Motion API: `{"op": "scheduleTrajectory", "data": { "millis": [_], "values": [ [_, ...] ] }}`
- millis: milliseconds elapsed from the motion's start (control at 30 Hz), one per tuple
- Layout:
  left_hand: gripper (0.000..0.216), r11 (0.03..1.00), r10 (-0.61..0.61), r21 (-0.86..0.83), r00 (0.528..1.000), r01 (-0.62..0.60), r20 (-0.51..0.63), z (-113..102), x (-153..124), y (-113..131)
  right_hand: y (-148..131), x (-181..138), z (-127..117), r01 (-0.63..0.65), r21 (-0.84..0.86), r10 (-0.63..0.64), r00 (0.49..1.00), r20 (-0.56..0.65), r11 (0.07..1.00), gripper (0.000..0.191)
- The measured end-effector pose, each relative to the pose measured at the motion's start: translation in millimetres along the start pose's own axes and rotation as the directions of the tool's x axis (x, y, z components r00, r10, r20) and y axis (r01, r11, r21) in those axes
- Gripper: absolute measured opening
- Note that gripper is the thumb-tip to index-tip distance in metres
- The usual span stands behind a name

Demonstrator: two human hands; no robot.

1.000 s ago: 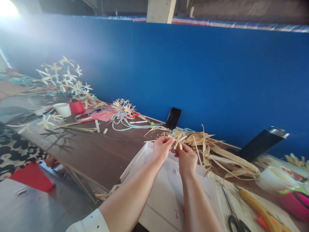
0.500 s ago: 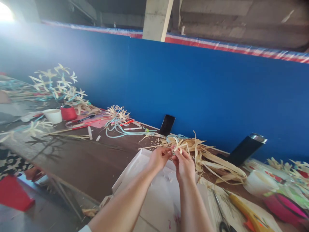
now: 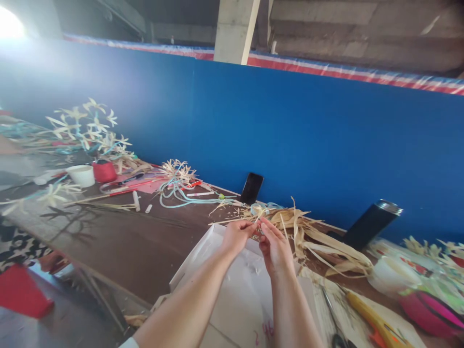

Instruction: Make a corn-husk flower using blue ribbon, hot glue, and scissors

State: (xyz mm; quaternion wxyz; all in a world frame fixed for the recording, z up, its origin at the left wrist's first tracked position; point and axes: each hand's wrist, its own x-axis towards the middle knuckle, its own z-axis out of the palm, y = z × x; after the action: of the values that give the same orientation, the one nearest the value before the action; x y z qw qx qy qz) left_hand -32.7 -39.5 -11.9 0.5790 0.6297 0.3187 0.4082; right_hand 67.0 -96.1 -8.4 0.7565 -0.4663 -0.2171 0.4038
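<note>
Both hands meet over the far end of a white cardboard box. My left hand is closed, its fingertips pinching at the base of a small pale husk flower. My right hand is closed too, thumb and fingers pressed on the same piece from the right. The pale petals stick up just beyond the fingertips; the part between the fingers is hidden. Dried corn husks lie right behind and to the right of my right hand.
A phone leans on the blue partition. Right are a dark flask, scissors, a yellow glue gun and a pink pouch. Finished-looking husk flowers, a white cup and red thread stand left.
The curled pale strips between my hands now point up and away, beyond the fingertips. My fingers have drawn closer together. The other things stay where they were.
</note>
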Motion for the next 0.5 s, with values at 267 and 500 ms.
{"op": "scheduleTrajectory", "data": {
  "millis": [267, 500],
  "values": [
    [0.043, 0.998, 0.001, 0.07, 0.999, -0.003, 0.034, -0.6, -1.3, 0.9, 1.0, 0.5, 2.6, 0.03, -0.013, -0.031, 0.999, -0.033, 0.999, 0.037],
    [0.038, 0.994, 0.012, 0.107, 0.995, -0.022, 0.098, 0.8, -4.1, 5.0, -1.5, -1.5, 3.5, 0.052, -0.033, -0.052, 0.999, -0.015, 0.998, 0.037]
  ]
}}
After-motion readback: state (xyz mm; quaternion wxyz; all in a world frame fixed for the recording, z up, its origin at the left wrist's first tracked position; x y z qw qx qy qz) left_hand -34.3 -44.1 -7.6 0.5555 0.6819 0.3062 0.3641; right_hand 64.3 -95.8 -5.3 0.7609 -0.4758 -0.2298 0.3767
